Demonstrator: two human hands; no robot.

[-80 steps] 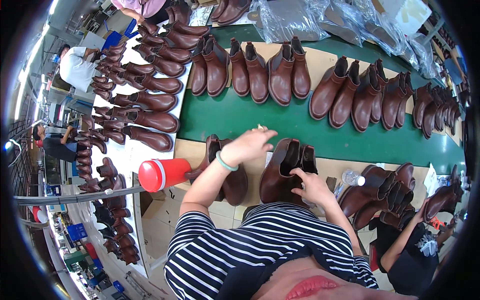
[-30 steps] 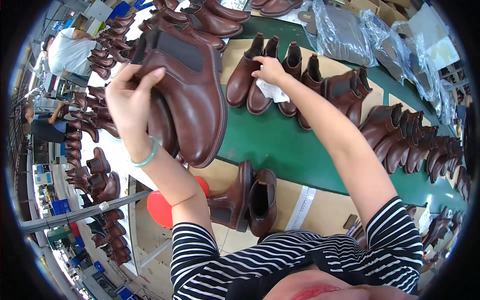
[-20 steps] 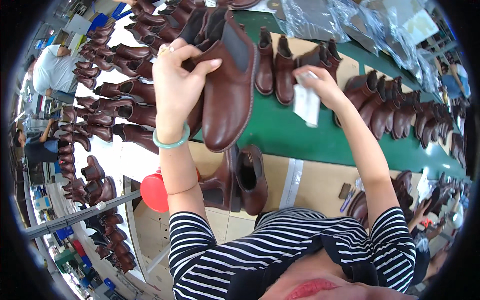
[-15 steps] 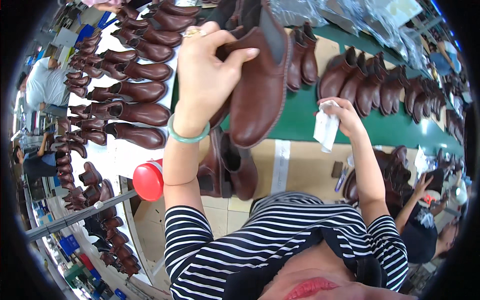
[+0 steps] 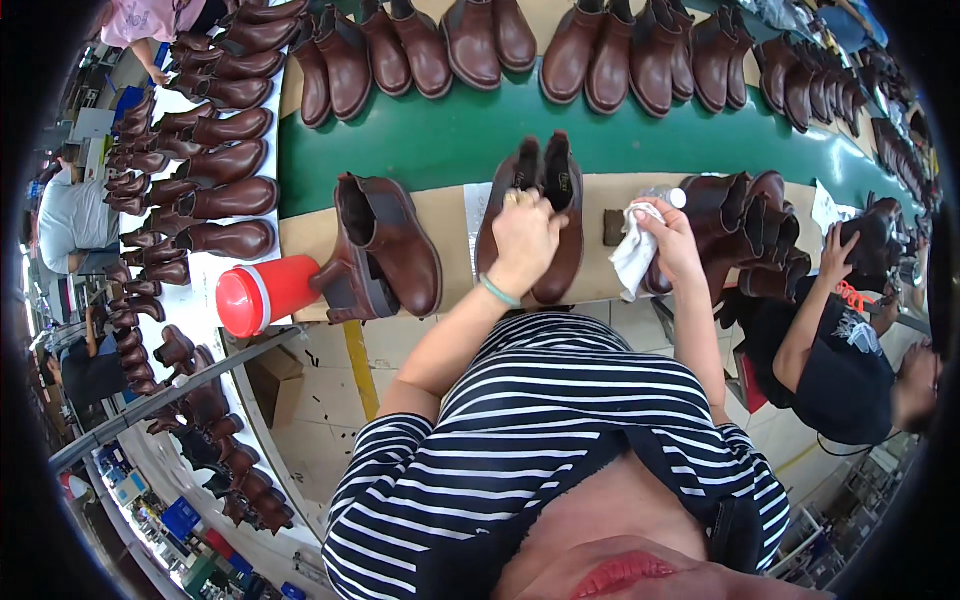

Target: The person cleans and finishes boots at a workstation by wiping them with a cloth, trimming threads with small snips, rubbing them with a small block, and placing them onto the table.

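A pair of brown ankle boots [image 5: 555, 275] stands upright in front of me, toes toward me, on the tan board [image 5: 458, 215]. Over their insteps is my left hand [image 5: 525, 240], wearing a ring and a pale green bangle; its fingers are curled against the boots near the openings, the fingertips partly hidden. To the right, my right hand [image 5: 675, 240] pinches a crumpled white cloth [image 5: 632, 258] that hangs down. Another brown boot [image 5: 400, 250] stands to the left, against a tipped one [image 5: 350, 285].
A red lidded container [image 5: 275, 290] lies at the left. Beyond my right hand is a clear bottle with a white cap [image 5: 676, 198], near a small brown block [image 5: 613, 228]. Boots line the green table [image 5: 420, 145] and the white left table. A co-worker [image 5: 840, 350] works at the right.
My left hand has come down and toward me with the raised boots, which now stand on the board. The cloth stays in my right hand, now lower in view. The view has shifted.
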